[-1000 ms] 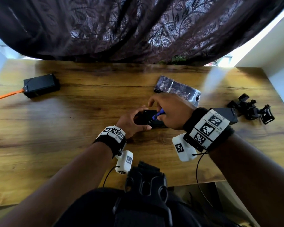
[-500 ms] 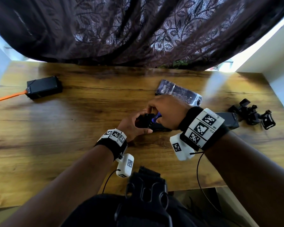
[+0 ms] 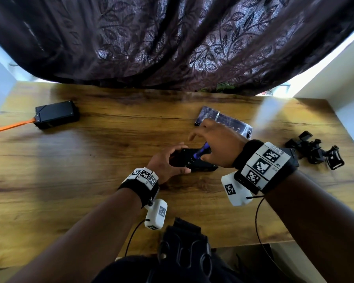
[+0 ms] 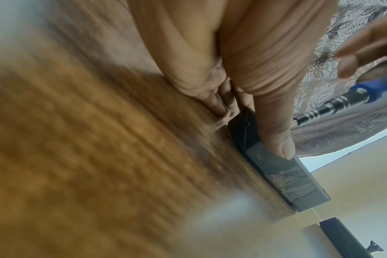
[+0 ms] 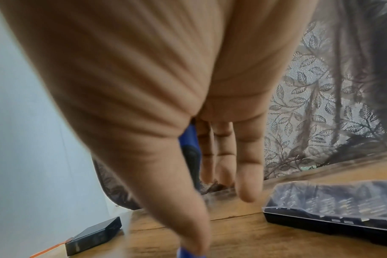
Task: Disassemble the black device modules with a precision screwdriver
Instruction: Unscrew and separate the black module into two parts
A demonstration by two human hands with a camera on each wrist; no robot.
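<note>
1. Black module [image 3: 194, 160] lies on the table, clamped in the left hand [image 3: 168, 162].
2. Right hand [image 3: 217, 148] loosely pinches the screwdriver [image 3: 198, 155], fingers splayed; the bit may slip.

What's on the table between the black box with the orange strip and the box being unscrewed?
Nothing: in the head view only bare wooden table lies between the black box with the orange strip and the held black module.

Right hand [image 5: 144, 87] fills the frame, fingers [image 5: 247, 167] pointing down, blue screwdriver handle [image 5: 189, 136] peeking behind; bit case [image 5: 334, 214] lower right, black module [image 5: 93, 239] lower left.
</note>
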